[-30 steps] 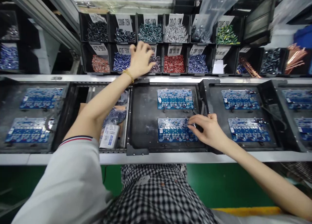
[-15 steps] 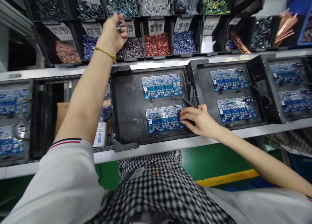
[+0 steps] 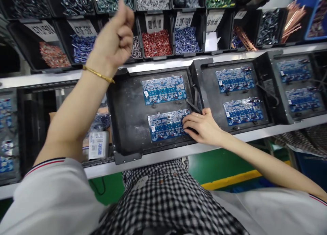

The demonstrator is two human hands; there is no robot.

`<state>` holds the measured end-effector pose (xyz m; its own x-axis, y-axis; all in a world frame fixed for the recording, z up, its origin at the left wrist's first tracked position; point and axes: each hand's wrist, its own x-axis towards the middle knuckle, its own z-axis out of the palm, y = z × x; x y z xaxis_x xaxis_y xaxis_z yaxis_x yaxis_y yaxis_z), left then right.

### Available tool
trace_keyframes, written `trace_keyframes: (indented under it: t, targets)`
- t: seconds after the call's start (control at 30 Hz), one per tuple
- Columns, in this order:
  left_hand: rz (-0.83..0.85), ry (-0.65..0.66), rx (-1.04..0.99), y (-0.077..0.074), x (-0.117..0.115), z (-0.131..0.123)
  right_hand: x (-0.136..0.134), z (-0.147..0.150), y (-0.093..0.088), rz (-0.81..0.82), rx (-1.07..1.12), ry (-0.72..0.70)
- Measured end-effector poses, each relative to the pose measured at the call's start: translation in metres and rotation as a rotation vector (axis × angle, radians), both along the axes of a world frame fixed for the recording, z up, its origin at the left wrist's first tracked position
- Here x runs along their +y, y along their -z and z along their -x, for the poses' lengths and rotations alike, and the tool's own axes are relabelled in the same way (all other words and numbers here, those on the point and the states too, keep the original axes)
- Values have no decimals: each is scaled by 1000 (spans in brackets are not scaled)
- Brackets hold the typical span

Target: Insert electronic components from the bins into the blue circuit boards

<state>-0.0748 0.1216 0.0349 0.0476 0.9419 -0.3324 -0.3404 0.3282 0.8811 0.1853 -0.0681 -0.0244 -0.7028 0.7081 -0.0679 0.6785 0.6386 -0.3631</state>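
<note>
Rows of labelled parts bins (image 3: 203, 23) line the back of an assembly bench, with black carrier trays of blue circuit boards ranged along the rail below. A seated worker's left hand (image 3: 114, 37) is raised in front of the bins. Its fingers are curled into a closed fist just before the bin of grey parts (image 3: 138, 60) and beside the bin of red parts (image 3: 158, 57). Whatever the fist may enclose is hidden by the knuckles (a thin gold bracelet (image 3: 98, 74) circles the wrist). The right hand (image 3: 201, 126) lies low on the middle tray (image 3: 125, 119), well apart from the left, with its bent fingertips touching the right end of the near board (image 3: 165, 126). Whether they pinch a part there cannot be told. A far board (image 3: 163, 89) sits just beyond on the same tray, and a neighbouring tray (image 3: 209, 88) to the right carries two more. A white packet (image 3: 98, 144) lies in the gap left of the middle tray. The work appears to be hand-loading of parts into the near board, caught between bin and board, with the right hand steadying or seating something at the board's end. On that reading, the next move calls for lowering the closed left hand to the near board without spilling, then lining up fine leads with small holes.
</note>
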Motion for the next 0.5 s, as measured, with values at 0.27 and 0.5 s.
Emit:
trace_keyframes:
  t: [0.27,0.5]
  targets:
    - [181,299,-13,39,-75,-42,-3,1,1,-134,-39,-112]
    - [6,383,89,52,-109,-44,-5,1,4,-184,-76,-164]
